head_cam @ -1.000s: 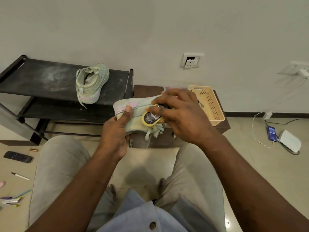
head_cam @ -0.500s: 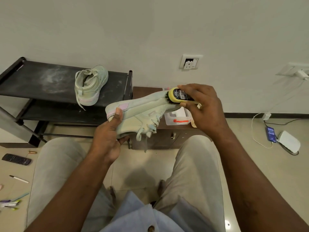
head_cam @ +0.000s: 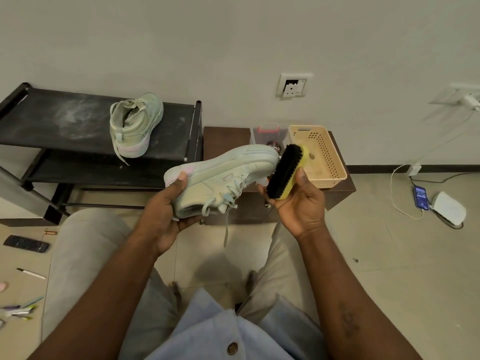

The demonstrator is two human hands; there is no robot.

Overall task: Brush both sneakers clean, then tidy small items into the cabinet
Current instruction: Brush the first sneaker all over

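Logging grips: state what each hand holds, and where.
Left hand grips the sneaker at its heel; right hand holds the brush by its lower end.

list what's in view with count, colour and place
held sneaker: 1, pale green, pink heel, in left grip
second sneaker: 1, pale green, top of rack
brush: 1, yellow, black bristles, in right grip
rack: 1, black, left wall
cabinet: 1, dark brown, behind held sneaker
basket: 1, beige, on cabinet
clear box: 1, red clip, on cabinet
lit phone: 1, blue, floor right
dark handset: 1, black, floor left
pen: 1, white, floor left
left grip: 1, bare, on sneaker heel
right grip: 1, bare, on brush
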